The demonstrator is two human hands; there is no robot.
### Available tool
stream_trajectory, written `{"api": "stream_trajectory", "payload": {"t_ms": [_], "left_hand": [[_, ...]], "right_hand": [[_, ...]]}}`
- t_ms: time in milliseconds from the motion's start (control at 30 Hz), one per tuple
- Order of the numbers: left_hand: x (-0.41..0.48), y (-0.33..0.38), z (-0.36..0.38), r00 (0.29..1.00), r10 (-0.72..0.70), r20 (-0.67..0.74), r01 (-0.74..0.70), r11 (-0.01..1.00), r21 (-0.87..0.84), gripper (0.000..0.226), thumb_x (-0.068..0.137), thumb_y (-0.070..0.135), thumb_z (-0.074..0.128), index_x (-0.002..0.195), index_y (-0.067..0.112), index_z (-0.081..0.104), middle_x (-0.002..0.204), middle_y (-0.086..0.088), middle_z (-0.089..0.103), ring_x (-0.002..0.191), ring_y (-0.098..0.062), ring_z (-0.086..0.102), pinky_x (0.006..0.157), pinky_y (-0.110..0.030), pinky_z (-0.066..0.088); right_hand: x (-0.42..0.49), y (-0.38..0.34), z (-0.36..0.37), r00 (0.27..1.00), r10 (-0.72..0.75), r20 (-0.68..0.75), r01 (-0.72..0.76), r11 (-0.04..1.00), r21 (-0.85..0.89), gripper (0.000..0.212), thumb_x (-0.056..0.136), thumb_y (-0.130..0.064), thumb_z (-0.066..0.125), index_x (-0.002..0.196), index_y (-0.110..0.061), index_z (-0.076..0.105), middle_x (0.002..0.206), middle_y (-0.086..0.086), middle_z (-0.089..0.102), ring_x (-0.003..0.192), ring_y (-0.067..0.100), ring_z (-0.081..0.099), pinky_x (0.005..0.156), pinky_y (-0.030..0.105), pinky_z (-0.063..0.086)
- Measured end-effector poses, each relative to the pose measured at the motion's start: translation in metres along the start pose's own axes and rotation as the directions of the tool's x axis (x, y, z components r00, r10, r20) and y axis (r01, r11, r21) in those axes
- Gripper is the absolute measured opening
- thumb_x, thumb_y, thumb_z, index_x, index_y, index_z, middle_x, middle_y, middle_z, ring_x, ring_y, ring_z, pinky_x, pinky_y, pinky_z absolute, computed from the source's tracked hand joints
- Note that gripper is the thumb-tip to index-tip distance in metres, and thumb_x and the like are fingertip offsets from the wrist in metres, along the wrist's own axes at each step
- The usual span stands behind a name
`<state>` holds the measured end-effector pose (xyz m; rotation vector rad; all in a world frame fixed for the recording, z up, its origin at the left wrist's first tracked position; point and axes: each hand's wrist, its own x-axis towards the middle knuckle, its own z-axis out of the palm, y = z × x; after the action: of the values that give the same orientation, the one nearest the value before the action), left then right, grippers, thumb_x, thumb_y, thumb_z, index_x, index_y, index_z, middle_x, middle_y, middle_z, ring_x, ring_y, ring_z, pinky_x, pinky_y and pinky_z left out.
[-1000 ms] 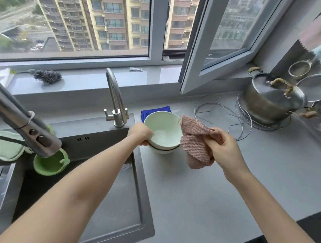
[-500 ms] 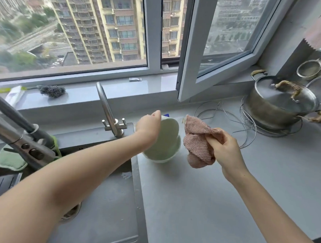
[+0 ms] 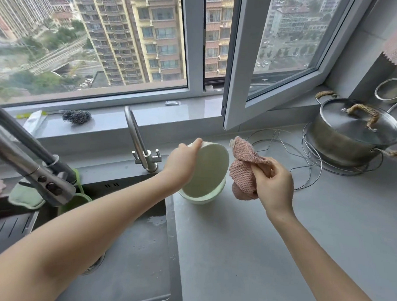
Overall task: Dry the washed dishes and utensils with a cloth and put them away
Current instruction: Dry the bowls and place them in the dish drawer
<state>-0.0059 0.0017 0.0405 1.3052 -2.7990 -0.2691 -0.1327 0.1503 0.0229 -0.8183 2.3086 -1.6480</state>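
A pale green bowl (image 3: pixel 207 171) is tipped up on its edge, its underside facing me. It leans inside a second pale green bowl (image 3: pixel 202 197) that sits on the grey counter beside the sink. My left hand (image 3: pixel 183 165) grips the tilted bowl at its upper left rim. Just right of the bowl, my right hand (image 3: pixel 274 185) holds a bunched pink cloth (image 3: pixel 243 168). The cloth is close to the bowl but apart from it.
A dark sink (image 3: pixel 129 249) lies at the lower left with two faucets (image 3: pixel 136 138) (image 3: pixel 28 163). A steel pot with lid (image 3: pixel 353 132) rests on wire racks (image 3: pixel 306 164) at the right. An open window frame (image 3: pixel 237 83) juts over the counter. A scourer (image 3: pixel 76 116) sits on the sill.
My left hand has tipped the upper bowl from upright onto its edge and lifted it slightly. The right hand with the cloth has stayed beside it. The view has risen.
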Motion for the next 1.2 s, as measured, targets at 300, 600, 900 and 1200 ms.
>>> {"api": "stream_trajectory", "payload": {"t_ms": [300, 600, 900, 1200], "left_hand": [[-0.011, 0.0, -0.018, 0.995, -0.084, -0.05, 0.084, 0.996, -0.016, 0.062, 0.085, -0.009, 0.038, 0.139, 0.019, 0.028, 0.103, -0.018, 0.048, 0.088, -0.038, 0.055, 0.066, -0.038, 0.041], [-0.015, -0.003, -0.061, 0.962, -0.207, 0.177, 0.265, 0.865, -0.426, 0.046, 0.081, -0.007, 0.032, 0.116, 0.014, 0.051, 0.105, -0.016, 0.058, 0.072, -0.041, 0.067, 0.045, -0.048, 0.055], [-0.047, -0.01, -0.047, 0.884, -0.112, 0.454, 0.354, 0.794, -0.494, 0.056, 0.081, -0.009, 0.029, 0.126, 0.019, 0.047, 0.111, -0.016, 0.054, 0.07, -0.04, 0.067, 0.049, -0.051, 0.056], [-0.075, -0.013, -0.033, 0.858, -0.133, 0.496, 0.4, 0.778, -0.485, 0.044, 0.079, -0.006, 0.029, 0.116, 0.014, 0.042, 0.103, -0.017, 0.05, 0.069, -0.046, 0.067, 0.055, -0.053, 0.056]], "right_hand": [[0.002, -0.03, 0.039, 0.977, -0.011, -0.215, 0.003, 0.999, -0.04, 0.022, 0.083, -0.025, 0.071, 0.101, -0.013, 0.069, 0.102, 0.009, 0.06, 0.094, 0.024, 0.059, 0.07, 0.018, 0.03], [-0.01, -0.031, 0.073, 0.474, -0.175, 0.863, 0.359, 0.933, -0.008, 0.037, 0.073, -0.009, 0.039, 0.091, -0.021, 0.069, 0.098, -0.032, 0.061, 0.082, -0.01, 0.055, 0.076, 0.013, 0.04], [0.019, -0.024, 0.057, -0.03, -0.217, 0.976, 0.902, -0.426, -0.068, 0.023, 0.085, -0.026, 0.052, 0.087, -0.036, 0.073, 0.112, -0.012, 0.065, 0.108, 0.027, 0.056, 0.099, 0.049, 0.03], [-0.047, -0.063, 0.015, 0.142, 0.31, 0.94, 0.276, 0.9, -0.338, 0.024, 0.088, -0.013, 0.047, 0.068, -0.022, 0.055, 0.056, -0.012, 0.052, 0.055, 0.01, 0.051, 0.048, 0.018, 0.04]]}}
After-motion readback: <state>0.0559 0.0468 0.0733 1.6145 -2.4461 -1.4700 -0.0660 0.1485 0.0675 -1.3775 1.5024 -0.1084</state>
